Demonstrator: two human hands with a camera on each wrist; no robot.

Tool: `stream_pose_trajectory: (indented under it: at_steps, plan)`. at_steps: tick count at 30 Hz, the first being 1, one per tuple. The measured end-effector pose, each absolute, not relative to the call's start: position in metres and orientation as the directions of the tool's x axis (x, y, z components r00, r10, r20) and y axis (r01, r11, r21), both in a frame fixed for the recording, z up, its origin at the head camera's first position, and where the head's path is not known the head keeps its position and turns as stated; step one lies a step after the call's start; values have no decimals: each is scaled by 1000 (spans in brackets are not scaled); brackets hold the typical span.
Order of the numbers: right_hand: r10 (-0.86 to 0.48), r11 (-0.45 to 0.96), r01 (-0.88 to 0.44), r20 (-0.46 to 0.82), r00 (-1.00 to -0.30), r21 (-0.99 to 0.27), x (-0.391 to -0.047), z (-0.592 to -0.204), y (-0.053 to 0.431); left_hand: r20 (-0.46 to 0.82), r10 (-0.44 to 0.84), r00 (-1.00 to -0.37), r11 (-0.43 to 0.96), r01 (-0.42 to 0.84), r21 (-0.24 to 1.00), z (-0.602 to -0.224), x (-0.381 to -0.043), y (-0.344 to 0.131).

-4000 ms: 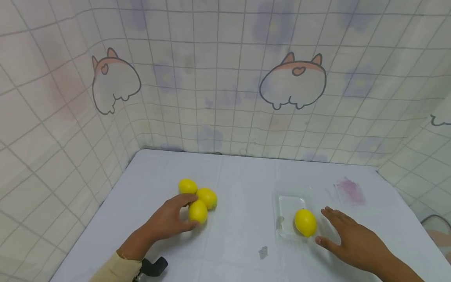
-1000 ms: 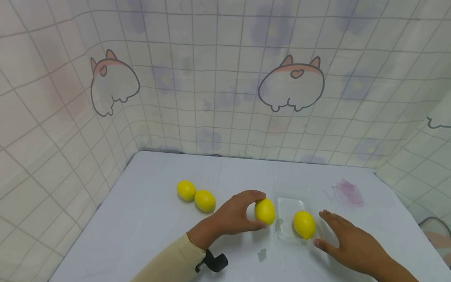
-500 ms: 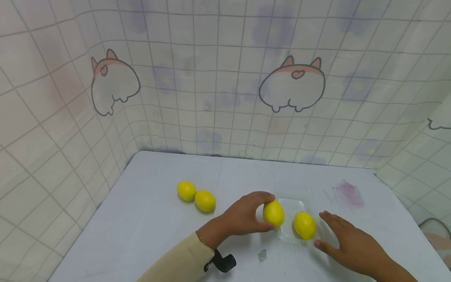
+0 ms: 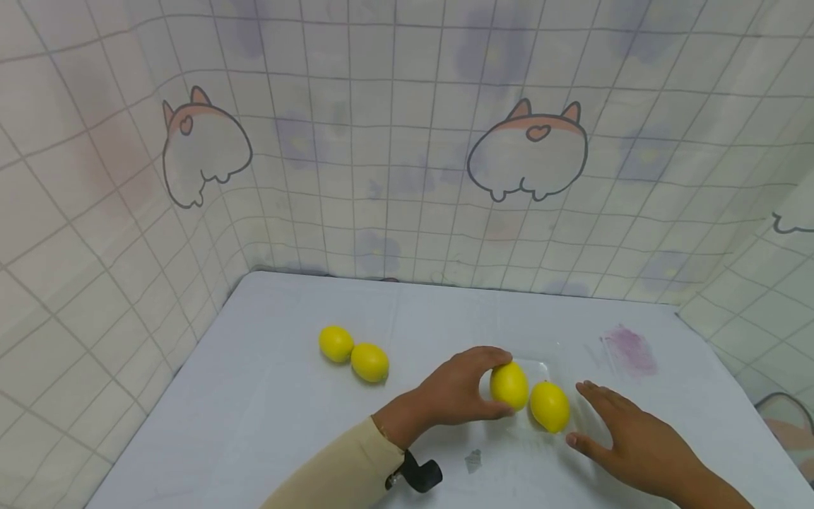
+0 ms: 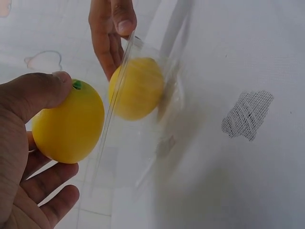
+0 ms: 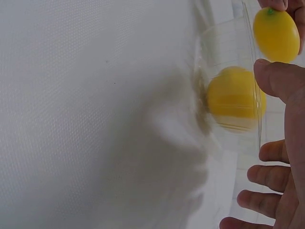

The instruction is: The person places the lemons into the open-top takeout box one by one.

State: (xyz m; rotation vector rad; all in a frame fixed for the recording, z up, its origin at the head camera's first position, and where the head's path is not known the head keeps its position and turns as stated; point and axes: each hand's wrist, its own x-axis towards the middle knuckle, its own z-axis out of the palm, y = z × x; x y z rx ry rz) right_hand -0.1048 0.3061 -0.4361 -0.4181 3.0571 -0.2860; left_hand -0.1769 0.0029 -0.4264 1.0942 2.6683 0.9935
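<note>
My left hand (image 4: 454, 392) pinches a yellow lemon (image 4: 509, 387) with a green stem spot between thumb and fingers. This lemon is held above the left part of a clear plastic tray (image 5: 107, 148), just over its rim in the left wrist view. Inside the tray, on its right side, lies another lemon (image 4: 550, 407), seen through the wall in both wrist views. Fingers spread, my right hand (image 4: 642, 442) is at the tray's right side, its thumb right at the rim in the right wrist view.
Two more lemons (image 4: 335, 344) lie side by side on the white table (image 4: 267, 396), left of the tray. A grey mesh-like patch (image 4: 473, 461) is in front of the tray, and a pink stain (image 4: 629, 350) behind it to the right. A patterned curtain (image 4: 356, 177) encloses the table.
My left hand has taken one lemon from the group of three at left and carried it right, over the tray. The right hand stays almost where it was.
</note>
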Motion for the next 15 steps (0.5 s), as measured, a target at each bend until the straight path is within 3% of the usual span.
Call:
stream_pose_trajectory:
  at_steps: [15]
  plan:
    - [-260,953,-247,-53,-964,-176,-108,-438,308,131,657,-742,560,597,574,-432,-178,20]
